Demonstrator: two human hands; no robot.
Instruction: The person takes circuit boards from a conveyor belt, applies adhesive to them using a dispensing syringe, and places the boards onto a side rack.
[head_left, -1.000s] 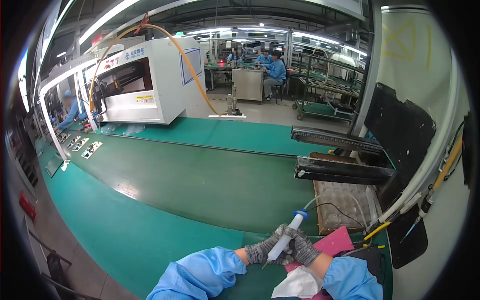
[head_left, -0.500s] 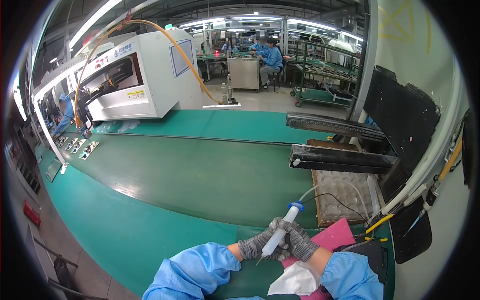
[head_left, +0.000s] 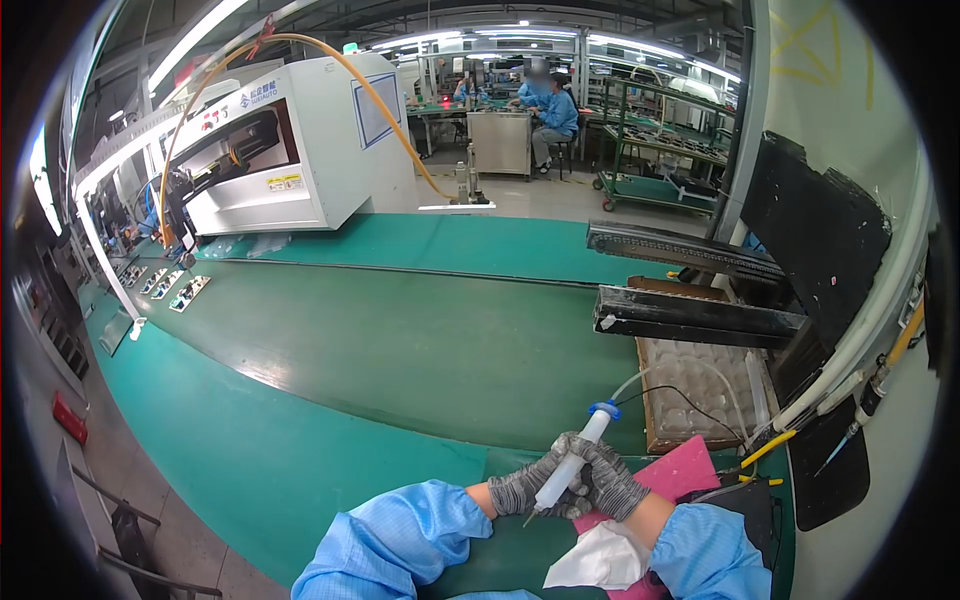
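Note:
A translucent dispensing syringe [head_left: 562, 480] with a blue cap and a thin needle tip is held at a slant, its needle pointing down and left. My left hand [head_left: 524, 488], in a grey striped glove, is closed against it from the left. From the right, my right hand [head_left: 614, 482], gloved alike, wraps round the barrel. Some fingers are hidden behind the syringe and each other. A clear hose [head_left: 630, 382] runs from the cap to the right. Under my right wrist lie a white cloth [head_left: 598, 560] and a pink pad [head_left: 682, 468].
A green conveyor belt [head_left: 430, 335] crosses ahead, with several circuit boards [head_left: 190, 293] at its far left. A white machine [head_left: 330, 150] stands behind it. On the right are black rails [head_left: 700, 318] above a box of clear cups [head_left: 700, 390]. Seated people [head_left: 556, 115] work far back.
The whole view has shifted slightly, so the scene sits a little to the right. My hands keep the same hold on the syringe.

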